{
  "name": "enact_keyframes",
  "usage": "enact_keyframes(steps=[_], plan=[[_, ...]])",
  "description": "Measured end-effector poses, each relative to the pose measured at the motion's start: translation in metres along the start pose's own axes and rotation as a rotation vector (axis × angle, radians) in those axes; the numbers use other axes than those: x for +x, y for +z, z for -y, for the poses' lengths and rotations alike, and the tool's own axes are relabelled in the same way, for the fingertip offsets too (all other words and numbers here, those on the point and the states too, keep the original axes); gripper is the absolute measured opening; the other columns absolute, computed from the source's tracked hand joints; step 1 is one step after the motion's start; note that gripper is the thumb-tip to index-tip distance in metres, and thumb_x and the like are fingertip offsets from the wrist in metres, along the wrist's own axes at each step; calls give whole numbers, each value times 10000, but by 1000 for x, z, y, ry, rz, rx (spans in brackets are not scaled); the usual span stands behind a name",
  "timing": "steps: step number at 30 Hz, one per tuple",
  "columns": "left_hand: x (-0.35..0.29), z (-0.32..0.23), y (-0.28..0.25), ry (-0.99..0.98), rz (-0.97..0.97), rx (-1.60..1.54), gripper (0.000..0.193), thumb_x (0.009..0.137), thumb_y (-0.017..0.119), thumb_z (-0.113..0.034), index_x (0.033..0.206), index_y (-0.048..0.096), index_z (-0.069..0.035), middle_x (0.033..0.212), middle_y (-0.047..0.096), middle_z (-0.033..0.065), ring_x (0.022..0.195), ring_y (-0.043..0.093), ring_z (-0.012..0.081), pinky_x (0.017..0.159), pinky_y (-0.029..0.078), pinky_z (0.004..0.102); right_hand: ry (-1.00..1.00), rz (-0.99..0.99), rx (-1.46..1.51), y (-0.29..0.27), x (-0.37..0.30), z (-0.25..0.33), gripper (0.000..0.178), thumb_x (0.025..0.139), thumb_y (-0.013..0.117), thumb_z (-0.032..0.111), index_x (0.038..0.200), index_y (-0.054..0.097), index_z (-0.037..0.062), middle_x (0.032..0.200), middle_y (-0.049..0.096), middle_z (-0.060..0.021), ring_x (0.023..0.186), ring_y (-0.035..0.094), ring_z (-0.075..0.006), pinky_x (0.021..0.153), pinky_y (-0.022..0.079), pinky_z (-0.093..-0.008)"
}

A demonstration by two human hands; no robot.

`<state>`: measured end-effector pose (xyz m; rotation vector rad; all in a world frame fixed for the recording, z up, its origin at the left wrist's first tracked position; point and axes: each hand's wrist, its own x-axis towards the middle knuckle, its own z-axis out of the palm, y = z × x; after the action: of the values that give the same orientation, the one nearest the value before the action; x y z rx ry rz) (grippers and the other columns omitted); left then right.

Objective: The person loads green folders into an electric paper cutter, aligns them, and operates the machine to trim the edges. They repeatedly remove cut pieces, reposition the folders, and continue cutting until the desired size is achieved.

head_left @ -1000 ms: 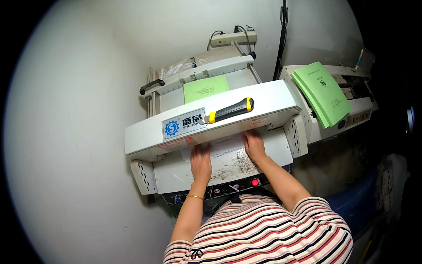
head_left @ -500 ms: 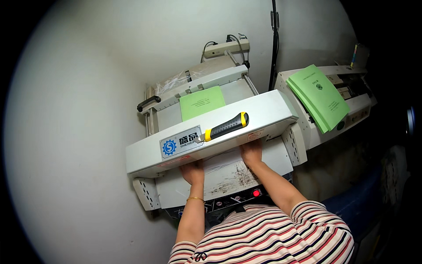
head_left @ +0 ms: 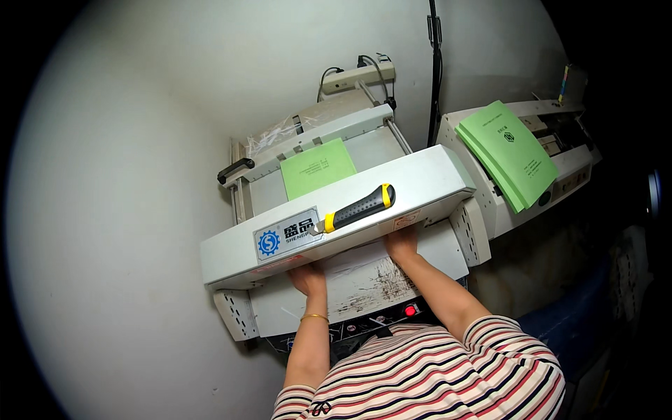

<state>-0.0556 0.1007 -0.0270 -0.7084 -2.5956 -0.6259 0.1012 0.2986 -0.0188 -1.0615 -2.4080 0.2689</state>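
Observation:
A white desktop paper cutter [head_left: 420,182] stands in front of me, its broad housing crossing the middle. Under the housing's front edge, at the left, reaches my left hand [head_left: 308,278], its fingers hidden. My right hand [head_left: 401,246] goes under the same edge farther right, fingers also out of sight. Between the hands a sheet of white paper [head_left: 346,259] shows in part on the scuffed front table. Behind the housing lies a green-covered booklet [head_left: 318,168], its near part covered by the housing. A black and yellow utility knife [head_left: 358,208] rests on top of the housing, blade toward the left.
More green booklets [head_left: 507,154] lie stacked on another machine [head_left: 490,217] at the right. A power strip [head_left: 358,78] with plugged cords is on the back wall. Paper scraps [head_left: 273,136] lie behind the cutter. A red button [head_left: 410,310] glows on the front panel.
The green booklet behind the housing has shifted slightly left. Both hands stay under the housing's edge. The whole view has moved a little.

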Motion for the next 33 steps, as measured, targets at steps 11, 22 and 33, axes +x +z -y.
enact_keyframes(steps=[11,22,33], plan=[[4,6,6,-130,122,-20,416,842,606,-255,1187,573,-25,1202,582,191,1121,521,353,967,415,417,-34,30,56,4,-2,-9,381,833,558,222,1185,558,78,1266,522,-161,1176,478,-351,1005,381,-468],[11,7,2,-120,159,-59,378,814,621,-257,1128,618,-48,1149,618,182,1089,542,369,963,405,439,60,140,154,-9,10,1,407,845,545,219,1214,536,50,1286,509,-176,1183,470,-371,1016,375,-451],[-75,43,-101,14,84,-231,464,890,560,-206,1289,465,12,1358,428,212,1325,313,393,1099,217,504,-224,34,320,-107,-88,-35,416,820,633,200,1191,553,29,1222,546,-185,1147,489,-374,1022,336,-481]])
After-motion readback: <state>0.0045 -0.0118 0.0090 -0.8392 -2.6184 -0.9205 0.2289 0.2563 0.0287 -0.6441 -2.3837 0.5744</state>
